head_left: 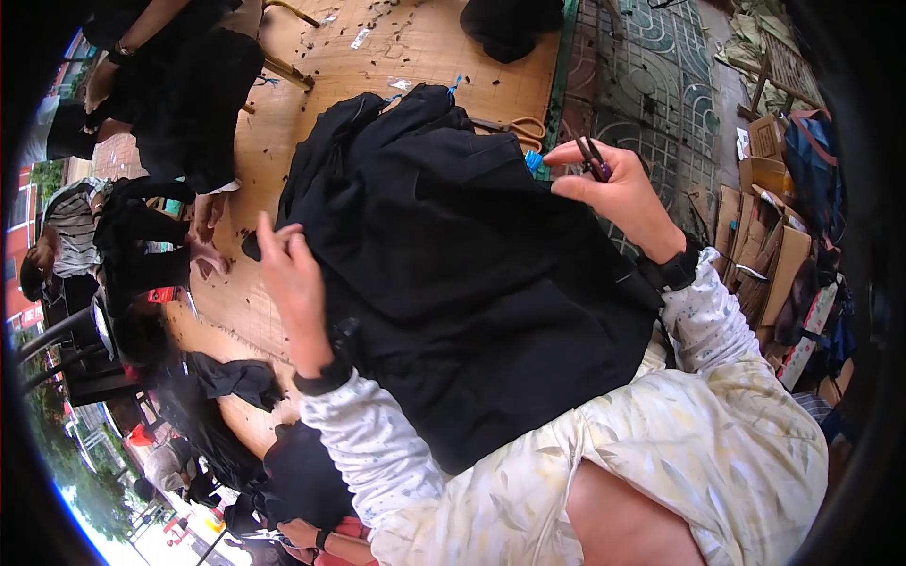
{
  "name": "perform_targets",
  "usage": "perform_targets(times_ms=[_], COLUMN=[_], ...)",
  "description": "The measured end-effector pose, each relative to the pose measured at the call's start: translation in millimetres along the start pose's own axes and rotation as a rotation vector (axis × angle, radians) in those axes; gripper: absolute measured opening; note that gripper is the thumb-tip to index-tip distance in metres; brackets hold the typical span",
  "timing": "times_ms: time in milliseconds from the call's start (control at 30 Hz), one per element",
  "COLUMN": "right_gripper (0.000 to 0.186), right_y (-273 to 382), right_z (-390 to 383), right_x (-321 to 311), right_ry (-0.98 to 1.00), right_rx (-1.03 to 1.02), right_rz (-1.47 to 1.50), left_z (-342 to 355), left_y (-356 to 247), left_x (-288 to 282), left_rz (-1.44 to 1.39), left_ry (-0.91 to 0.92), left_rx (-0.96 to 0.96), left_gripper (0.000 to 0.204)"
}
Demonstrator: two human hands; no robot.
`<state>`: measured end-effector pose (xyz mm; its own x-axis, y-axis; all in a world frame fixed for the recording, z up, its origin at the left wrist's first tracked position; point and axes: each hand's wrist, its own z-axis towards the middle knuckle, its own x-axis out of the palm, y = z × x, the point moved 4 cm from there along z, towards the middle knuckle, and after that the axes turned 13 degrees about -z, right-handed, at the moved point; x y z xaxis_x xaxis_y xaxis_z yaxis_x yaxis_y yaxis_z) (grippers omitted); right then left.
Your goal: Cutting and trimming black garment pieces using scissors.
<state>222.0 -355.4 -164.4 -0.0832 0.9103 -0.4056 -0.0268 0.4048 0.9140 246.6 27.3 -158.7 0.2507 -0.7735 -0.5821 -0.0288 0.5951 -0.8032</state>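
A black garment (444, 255) lies spread in front of me, its near part over my lap and its far part on the wooden table. My right hand (628, 193) is closed on small dark thread snips (595, 162) at the garment's right edge, blades pointing up. Close to those fingertips is a small blue tie (534, 162). My left hand (294, 292) is at the garment's left edge, fingers partly spread, with nothing visible in them. Scissors with orange handles (527, 129) lie just beyond the garment, partly covered by it.
Dark scraps and a white slip (360, 39) are scattered over the wooden table (330, 57). More black cloth (510, 26) lies at its far edge. Other people's hands (209, 250) work with dark cloth on the left. Flattened cardboard (783, 274) is stacked on the right.
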Motion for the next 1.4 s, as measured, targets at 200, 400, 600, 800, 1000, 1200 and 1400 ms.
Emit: perform_targets(times_ms=[200, 400, 600, 800, 1000, 1200, 1400], right_gripper=[0.026, 0.018, 0.023, 0.021, 0.020, 0.030, 0.035], right_y=[-22, -26, -10, -22, 40, -23, -56], right_z=[1, 0, 10, 20, 27, 94, 44], right_x=[5, 7, 12, 15, -5, 51, 34], right_ry=[0.103, 0.043, 0.101, -0.016, -0.048, 0.019, 0.099], right_rx=[0.193, 0.364, 0.361, 0.317, 0.221, 0.123, 0.431], right_rz=[-0.002, -0.001, 0.045, 0.060, 0.172, 0.036, 0.057], left_z=[-55, -52, -38, -39, -53, -2, -66], left_y=[-12, 7, 27, 24, -14, 53, 15], left_x=[15, 6, 14, -5, -61, -71, -20], left_rz=[0.235, 0.360, 0.394, 0.014, -0.461, 0.147, 0.034], left_ry=[0.055, -0.034, 0.107, -0.110, -0.393, -0.133, -0.049], left_rx=[0.101, 0.092, 0.041, 0.032, -0.041, -0.007, -0.029], left_gripper=[0.044, 0.057, 0.034, 0.017, 0.017, 0.032, 0.033])
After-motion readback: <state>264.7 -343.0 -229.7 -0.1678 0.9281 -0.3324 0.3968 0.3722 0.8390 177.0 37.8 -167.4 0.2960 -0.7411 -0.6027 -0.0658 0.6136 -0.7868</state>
